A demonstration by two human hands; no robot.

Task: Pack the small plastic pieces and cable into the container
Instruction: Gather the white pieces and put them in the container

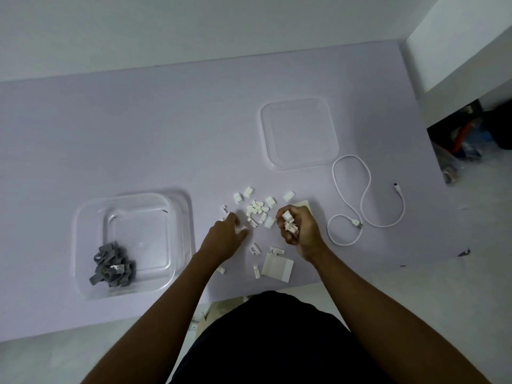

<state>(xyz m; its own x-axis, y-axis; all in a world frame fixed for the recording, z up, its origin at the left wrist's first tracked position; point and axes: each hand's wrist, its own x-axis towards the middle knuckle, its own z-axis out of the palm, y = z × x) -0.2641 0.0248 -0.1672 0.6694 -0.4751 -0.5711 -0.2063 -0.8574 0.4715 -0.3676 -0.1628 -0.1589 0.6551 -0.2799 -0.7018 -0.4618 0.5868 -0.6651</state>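
Observation:
A clear square container (177, 217) sits at the left of the pale table with several grey plastic pieces (112, 266) in its near left corner. Several small white plastic pieces (257, 209) lie scattered at the table's middle. My right hand (300, 234) is curled around a handful of white pieces (288, 221). My left hand (225, 235) rests palm down beside the pile, fingertips touching a white piece (241, 229). A white cable (365, 200) lies looped to the right of my right hand.
The clear lid (299, 134) lies flat behind the pile. Two white flat pads, one (277, 267) near the front edge and one (304, 205) behind my right hand. A white wall ledge (457, 51) stands at the right, with clutter below it.

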